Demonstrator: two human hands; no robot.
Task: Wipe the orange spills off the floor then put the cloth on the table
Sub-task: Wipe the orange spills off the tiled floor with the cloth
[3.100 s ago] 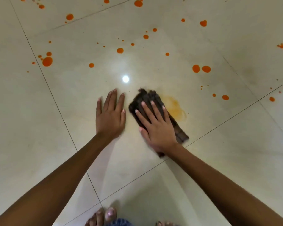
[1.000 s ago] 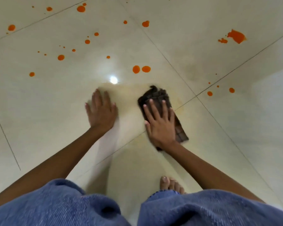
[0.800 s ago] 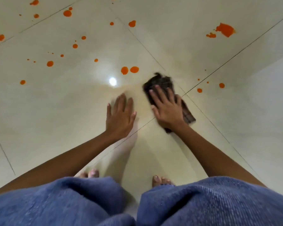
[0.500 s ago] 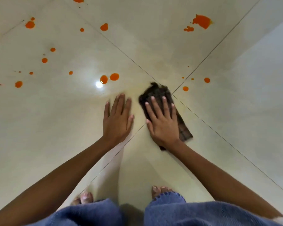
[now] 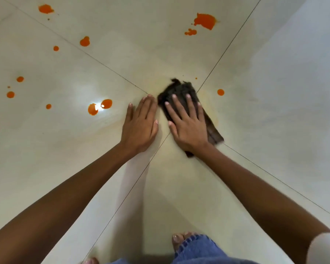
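A dark brown cloth (image 5: 180, 89) lies on the pale tiled floor where four tile joints meet. My right hand (image 5: 187, 122) presses flat on it with fingers spread, covering its middle. My left hand (image 5: 140, 124) rests flat on the bare floor just left of the cloth, holding nothing. Orange spills dot the floor: a pair of drops (image 5: 99, 106) left of my left hand, one drop (image 5: 220, 92) right of the cloth, a large splash (image 5: 205, 20) at the top right. A faint yellowish smear (image 5: 211, 105) lies beside the cloth.
More orange drops (image 5: 84, 41) scatter over the left and upper left tiles. My bare toes (image 5: 181, 239) and blue jeans (image 5: 196, 250) show at the bottom edge. A ceiling light's glare (image 5: 95, 105) reflects on the floor.
My right hand has slid the cloth rightward over the tile joints. The two drops just beyond the cloth's right side are wiped away; my left hand followed alongside it.
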